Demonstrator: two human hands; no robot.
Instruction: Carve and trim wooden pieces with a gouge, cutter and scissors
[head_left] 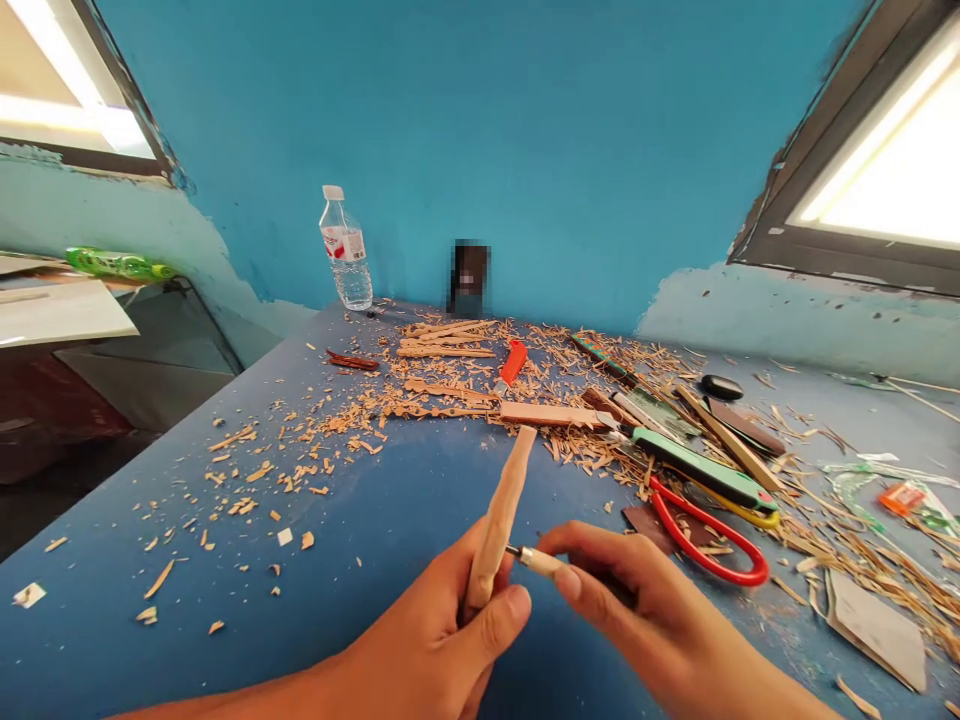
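Note:
My left hand [457, 625] is wrapped round the lower part of a pale carved wooden stick [504, 500], which stands tilted with its top end leaning away to the right. My right hand [637, 605] grips a carving tool [541, 562] with a light wooden handle and a metal ferrule. Its dark shaft points left and reaches the side of the stick; the very tip is hidden behind the wood. Both hands are above the near part of the blue table [300, 590].
Wood shavings cover much of the table. Beyond my hands lie a red-handled cutter [514, 362], a flat wooden strip [555, 414], a green utility knife [701, 470] and red-handled scissors [720, 570]. A water bottle [346, 255] stands near the wall; sandpaper [877, 625] lies right.

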